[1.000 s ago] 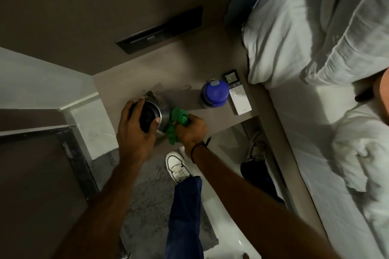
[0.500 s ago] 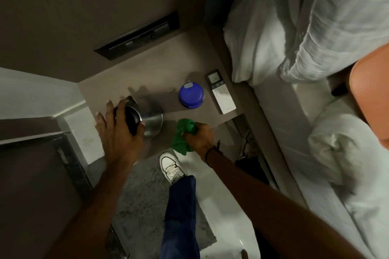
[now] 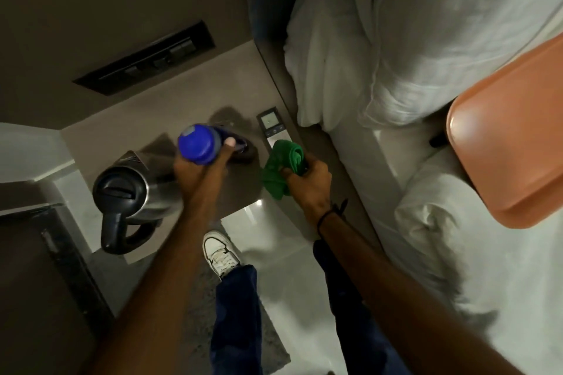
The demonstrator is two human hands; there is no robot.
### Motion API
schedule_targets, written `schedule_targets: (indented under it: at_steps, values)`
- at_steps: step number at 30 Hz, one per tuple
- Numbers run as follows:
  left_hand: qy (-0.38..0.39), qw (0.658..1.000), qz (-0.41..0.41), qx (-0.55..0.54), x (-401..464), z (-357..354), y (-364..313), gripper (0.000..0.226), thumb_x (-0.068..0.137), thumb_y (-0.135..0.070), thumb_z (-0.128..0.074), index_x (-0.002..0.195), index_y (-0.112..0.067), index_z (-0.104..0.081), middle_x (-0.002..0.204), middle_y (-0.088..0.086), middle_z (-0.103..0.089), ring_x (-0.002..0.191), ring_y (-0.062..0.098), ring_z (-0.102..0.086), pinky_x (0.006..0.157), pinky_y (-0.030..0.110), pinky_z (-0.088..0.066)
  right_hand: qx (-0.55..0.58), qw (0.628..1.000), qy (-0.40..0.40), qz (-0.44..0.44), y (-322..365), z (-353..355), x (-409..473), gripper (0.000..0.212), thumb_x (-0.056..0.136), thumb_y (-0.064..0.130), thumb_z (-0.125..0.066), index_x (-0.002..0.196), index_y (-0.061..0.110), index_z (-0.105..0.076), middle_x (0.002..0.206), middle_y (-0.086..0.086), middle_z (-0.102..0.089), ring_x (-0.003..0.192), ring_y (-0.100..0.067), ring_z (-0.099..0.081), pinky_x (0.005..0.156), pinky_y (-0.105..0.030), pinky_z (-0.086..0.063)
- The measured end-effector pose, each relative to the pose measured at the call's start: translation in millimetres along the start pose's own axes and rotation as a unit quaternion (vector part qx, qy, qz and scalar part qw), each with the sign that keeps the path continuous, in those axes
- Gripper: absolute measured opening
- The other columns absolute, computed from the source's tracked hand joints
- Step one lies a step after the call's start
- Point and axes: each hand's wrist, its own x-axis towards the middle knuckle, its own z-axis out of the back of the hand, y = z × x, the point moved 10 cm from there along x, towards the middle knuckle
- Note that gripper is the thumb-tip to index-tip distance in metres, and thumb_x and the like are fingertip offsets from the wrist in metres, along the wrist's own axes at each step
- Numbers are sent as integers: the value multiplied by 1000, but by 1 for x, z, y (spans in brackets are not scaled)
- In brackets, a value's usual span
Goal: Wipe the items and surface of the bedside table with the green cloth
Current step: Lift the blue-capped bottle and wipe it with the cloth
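The blue-lidded bottle (image 3: pixel 199 143) is lifted off the bedside table (image 3: pixel 195 94) and tilted, held in my left hand (image 3: pixel 201 173). My right hand (image 3: pixel 307 181) grips the bunched green cloth (image 3: pixel 281 166) just right of the bottle, over the lower end of the white remote (image 3: pixel 269 128). The steel kettle (image 3: pixel 128 195) with its black lid and handle stands at the table's front left corner, with no hand on it.
A dark switch panel (image 3: pixel 146 59) is set in the wall behind the table. The bed with white pillows (image 3: pixel 396 39) borders the table's right side, and an orange tray (image 3: pixel 511 137) lies on it. My white shoe (image 3: pixel 219 254) is on the floor below.
My left hand has let go of the kettle, moved right and picked up the blue-lidded bottle. My right hand has carried the green cloth rightward, up to the remote.
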Motion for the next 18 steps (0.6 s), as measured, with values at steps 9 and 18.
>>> schedule_targets:
  at_steps: [9, 18]
  values:
    - [-3, 970, 116, -215, -31, 43, 31, 45, 87, -15, -74, 130, -12, -61, 125, 12, -71, 112, 24, -72, 90, 42, -63, -111, 960, 22, 258, 81, -64, -55, 34, 80, 15, -73, 113, 8, -70, 109, -13, -70, 90, -17, -64, 76, -17, -51]
    - [37, 979, 67, -189, -28, 68, 22, 85, 67, -24, -89, 140, 0, -52, 131, 22, -64, 120, 33, -66, 94, 44, -60, -165, 948, 58, 266, 101, -90, -55, 25, 82, 16, -72, 105, 9, -70, 101, -10, -70, 84, -16, -63, 75, -28, -56]
